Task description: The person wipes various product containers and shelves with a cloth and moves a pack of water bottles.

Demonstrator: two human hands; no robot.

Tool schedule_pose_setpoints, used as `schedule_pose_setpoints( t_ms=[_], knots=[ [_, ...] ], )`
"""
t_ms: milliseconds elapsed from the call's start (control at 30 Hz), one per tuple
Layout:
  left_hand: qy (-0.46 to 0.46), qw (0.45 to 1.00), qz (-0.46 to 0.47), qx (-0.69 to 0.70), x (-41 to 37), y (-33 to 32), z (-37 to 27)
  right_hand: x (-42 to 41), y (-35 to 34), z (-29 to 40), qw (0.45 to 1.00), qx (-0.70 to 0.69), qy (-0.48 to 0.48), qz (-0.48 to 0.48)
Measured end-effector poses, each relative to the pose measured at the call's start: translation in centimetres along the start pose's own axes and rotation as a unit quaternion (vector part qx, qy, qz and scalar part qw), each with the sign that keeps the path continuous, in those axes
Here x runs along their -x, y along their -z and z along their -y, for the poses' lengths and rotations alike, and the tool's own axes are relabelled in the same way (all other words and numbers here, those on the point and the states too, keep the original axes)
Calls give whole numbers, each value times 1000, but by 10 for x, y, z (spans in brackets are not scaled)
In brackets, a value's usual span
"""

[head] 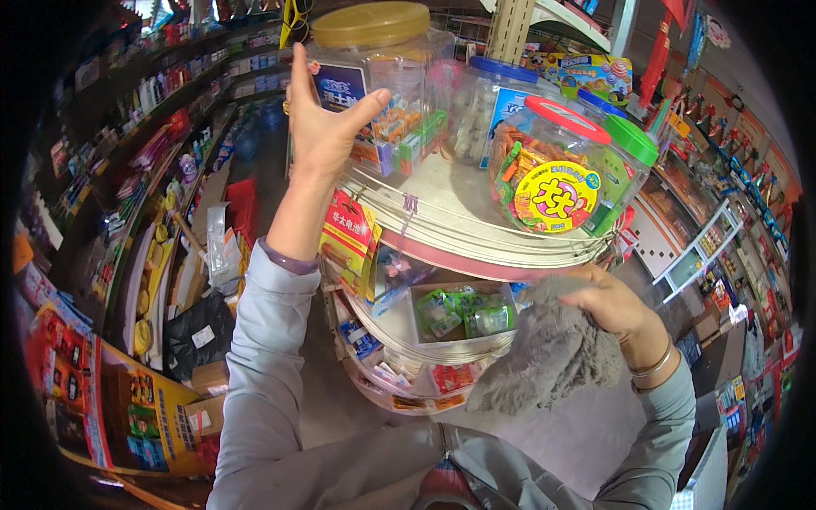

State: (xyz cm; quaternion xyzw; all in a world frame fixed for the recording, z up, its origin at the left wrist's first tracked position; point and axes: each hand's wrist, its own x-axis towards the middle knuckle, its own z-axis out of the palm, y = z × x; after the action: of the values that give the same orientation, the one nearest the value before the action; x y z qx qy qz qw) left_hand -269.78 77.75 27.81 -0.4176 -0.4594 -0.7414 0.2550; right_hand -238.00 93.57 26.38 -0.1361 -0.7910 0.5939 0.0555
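Note:
My left hand (331, 121) is raised, thumb and fingers spread, beside a large clear plastic jar (398, 76) with a gold lid and small colourful packs inside. Whether its palm touches the jar is hidden. My right hand (605, 299) pinches a fluffy grey cloth (548, 350) that hangs down at the right of the rack. On the white top shelf (446, 197) stand a candy jar with a red lid (554, 166), a green-lidded jar (621, 172) and a clear jar with a blue lid (491, 108). A battery pack (347, 236) hangs at the shelf's front left.
Lower tiers of the rack hold an open box of green packets (465, 312) and small packs (452, 376). Stocked shelves (146, 121) line the left side. Cartons (207, 379) and a black plastic bag (197, 331) lie at lower left. A pale metal frame (698, 248) stands at right.

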Motion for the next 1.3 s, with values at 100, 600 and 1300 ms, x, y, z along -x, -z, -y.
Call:
schedule_pose_setpoints(
  t_ms=[100,600,1300],
  knots=[
    [-35,995,0,94,-1,-2,-31,11,-3,3,966,-221,-7,-135],
    [-158,984,2,-88,111,-18,-168,53,-95,54,654,416,551,-311],
    [260,801,372,391,220,20,-222,241,-51,-20,815,321,450,-176]
  ],
)
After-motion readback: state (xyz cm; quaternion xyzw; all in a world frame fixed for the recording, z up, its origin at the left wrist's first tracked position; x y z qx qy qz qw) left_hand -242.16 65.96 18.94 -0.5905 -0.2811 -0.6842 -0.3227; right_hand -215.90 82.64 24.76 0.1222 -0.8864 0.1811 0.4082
